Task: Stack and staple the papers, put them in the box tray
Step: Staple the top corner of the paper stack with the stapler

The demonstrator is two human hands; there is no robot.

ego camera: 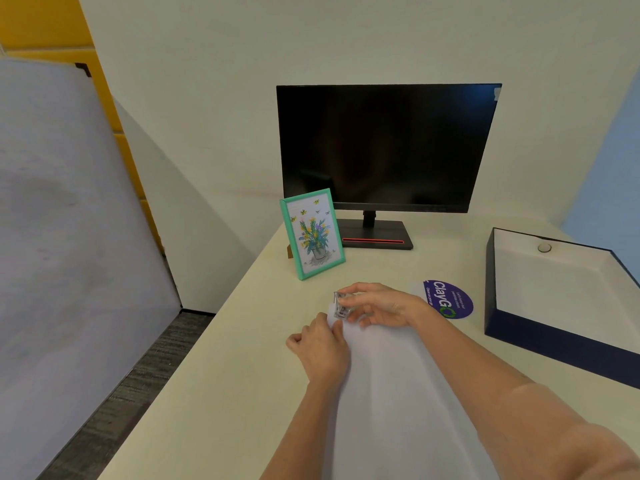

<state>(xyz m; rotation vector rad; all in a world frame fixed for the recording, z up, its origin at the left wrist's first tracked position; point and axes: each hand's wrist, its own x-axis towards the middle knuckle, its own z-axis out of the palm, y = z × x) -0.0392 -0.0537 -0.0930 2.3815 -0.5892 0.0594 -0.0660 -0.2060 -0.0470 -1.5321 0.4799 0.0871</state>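
Papers (391, 375) lie on desk (221, 393), far corner pinched by left hand (320, 348). Right hand (375, 303) grips small stapler (341, 306) over that corner. Box tray (554, 337) sits right.

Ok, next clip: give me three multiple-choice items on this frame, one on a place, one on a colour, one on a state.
1. Where is the tray relative to the papers?
A. To their right
B. To their left
C. Under them

2. What colour is the picture frame?
A. Red
B. Green
C. Black

3. What is the right hand doing?
A. Resting flat on the desk
B. Reaching into the tray
C. Holding the stapler at the papers' far corner

Answers:
1. A, the tray sits on the desk at the right edge of view, apart from the papers.
2. B, its border is mint green.
3. C, the fingers wrap the small stapler at the corner, while the left hand pins the sheets beside it.
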